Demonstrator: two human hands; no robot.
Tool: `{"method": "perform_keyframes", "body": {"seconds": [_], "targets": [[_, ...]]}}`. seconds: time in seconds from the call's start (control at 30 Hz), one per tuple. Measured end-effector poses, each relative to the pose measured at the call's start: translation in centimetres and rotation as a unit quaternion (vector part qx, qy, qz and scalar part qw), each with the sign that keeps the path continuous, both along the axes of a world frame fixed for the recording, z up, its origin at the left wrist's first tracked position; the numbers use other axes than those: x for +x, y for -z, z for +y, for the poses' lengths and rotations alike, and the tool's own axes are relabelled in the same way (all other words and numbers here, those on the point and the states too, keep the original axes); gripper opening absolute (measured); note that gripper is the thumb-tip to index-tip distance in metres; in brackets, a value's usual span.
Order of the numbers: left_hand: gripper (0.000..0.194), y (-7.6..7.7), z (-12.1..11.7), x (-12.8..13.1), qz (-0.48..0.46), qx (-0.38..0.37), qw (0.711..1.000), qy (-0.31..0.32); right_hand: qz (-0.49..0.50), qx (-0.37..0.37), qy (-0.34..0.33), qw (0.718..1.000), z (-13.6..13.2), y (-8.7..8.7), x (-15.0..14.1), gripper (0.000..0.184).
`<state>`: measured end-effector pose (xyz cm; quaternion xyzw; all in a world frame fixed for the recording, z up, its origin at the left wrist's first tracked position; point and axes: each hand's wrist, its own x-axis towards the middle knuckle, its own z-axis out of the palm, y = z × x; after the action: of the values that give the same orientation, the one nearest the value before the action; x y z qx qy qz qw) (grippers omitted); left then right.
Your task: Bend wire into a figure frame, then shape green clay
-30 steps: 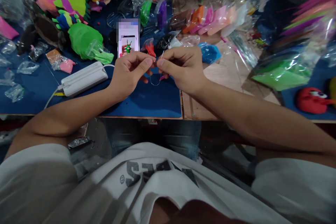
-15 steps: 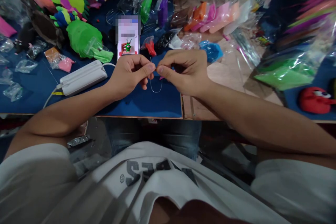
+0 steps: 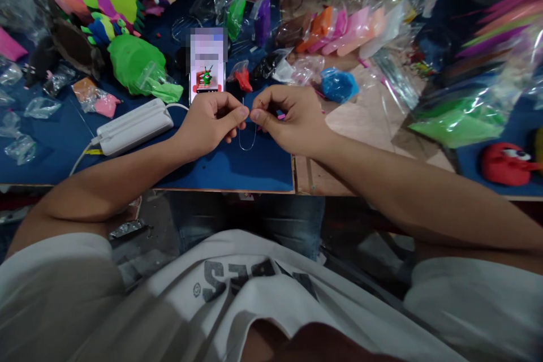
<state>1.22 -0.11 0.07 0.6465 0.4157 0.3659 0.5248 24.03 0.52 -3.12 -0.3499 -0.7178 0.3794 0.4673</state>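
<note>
My left hand (image 3: 214, 121) and my right hand (image 3: 288, 119) meet fingertip to fingertip over the blue mat (image 3: 237, 167). Both are closed in a pinch on a thin bent wire (image 3: 247, 138), whose loop hangs down between them. A bit of pink shows under my right fingers. Just behind the hands stands a phone (image 3: 206, 65) showing a green figure on a red base.
A white power bank (image 3: 133, 126) with a cable lies to the left. Bags of coloured clay (image 3: 339, 31) and a green clay lump (image 3: 133, 62) crowd the back. A blue clay bag (image 3: 338, 85) sits near my right hand. A red clay figure (image 3: 504, 163) lies at the right.
The hands have stayed together, shifting slightly; the wire loop now hangs a little lower and straighter between the fingertips than a second ago.
</note>
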Motion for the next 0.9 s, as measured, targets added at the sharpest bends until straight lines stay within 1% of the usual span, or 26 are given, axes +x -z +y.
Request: {"method": "perform_keyframes", "body": {"seconds": [0.1, 0.2, 0.27, 0.37, 0.43, 0.5, 0.57, 0.6, 0.63, 0.7, 0.73, 0.83, 0.9], "targets": [[0.026, 0.3, 0.1, -0.2, -0.002, 0.025, 1.0, 0.01, -0.01, -0.01, -0.007, 1.0, 0.2, 0.2, 0.1, 0.061], [0.017, 0.5, 0.1, -0.2, 0.005, 0.041, 0.999, 0.003, -0.008, -0.023, -0.023, 0.999, 0.5, 0.6, 0.1, 0.061], [0.016, 0.6, 0.2, -0.2, 0.011, 0.044, 0.999, -0.004, -0.015, -0.014, -0.019, 1.0, 0.7, 0.6, 0.3, 0.06], [0.018, 0.5, 0.2, -0.2, 0.005, 0.034, 0.999, -0.002, -0.034, 0.045, 0.03, 0.998, 1.1, -0.3, 1.0, 0.054], [0.02, 0.5, 0.3, -0.3, 0.001, 0.027, 1.0, 0.009, -0.054, 0.095, 0.074, 0.991, 1.1, -1.3, 1.7, 0.047], [0.021, 0.5, 0.3, -0.4, 0.002, 0.028, 0.999, 0.022, -0.086, 0.133, 0.114, 0.981, 0.5, -2.3, 2.6, 0.041], [0.022, 0.5, 0.4, -0.5, 0.009, 0.035, 0.999, 0.029, -0.144, 0.164, 0.151, 0.964, -1.1, -2.7, 3.5, 0.032], [0.023, 0.5, 0.4, -0.5, 0.015, 0.038, 0.999, 0.03, -0.187, 0.18, 0.165, 0.951, -2.2, -2.6, 4.1, 0.027], [0.023, 0.6, 0.5, -0.6, 0.023, 0.04, 0.999, 0.029, -0.24, 0.2, 0.173, 0.934, -3.6, -2.3, 4.7, 0.024], [0.022, 0.6, 0.6, -0.7, 0.045, 0.047, 0.998, 0.023, -0.342, 0.241, 0.184, 0.89, -6.6, -1.4, 6.4, 0.025], [0.022, 0.7, 0.7, -0.7, 0.059, 0.053, 0.997, 0.022, -0.368, 0.245, 0.208, 0.873, -8.2, -0.9, 7.4, 0.026], [0.023, 0.8, 0.8, -0.6, 0.094, 0.079, 0.992, 0.023, -0.382, 0.206, 0.281, 0.856, -12.3, 0.7, 11.3, 0.021], [0.025, 0.8, 0.9, -0.4, 0.106, 0.091, 0.99, 0.033, -0.389, 0.208, 0.314, 0.841, -13.4, 1.3, 14.6, 0.022]]}}
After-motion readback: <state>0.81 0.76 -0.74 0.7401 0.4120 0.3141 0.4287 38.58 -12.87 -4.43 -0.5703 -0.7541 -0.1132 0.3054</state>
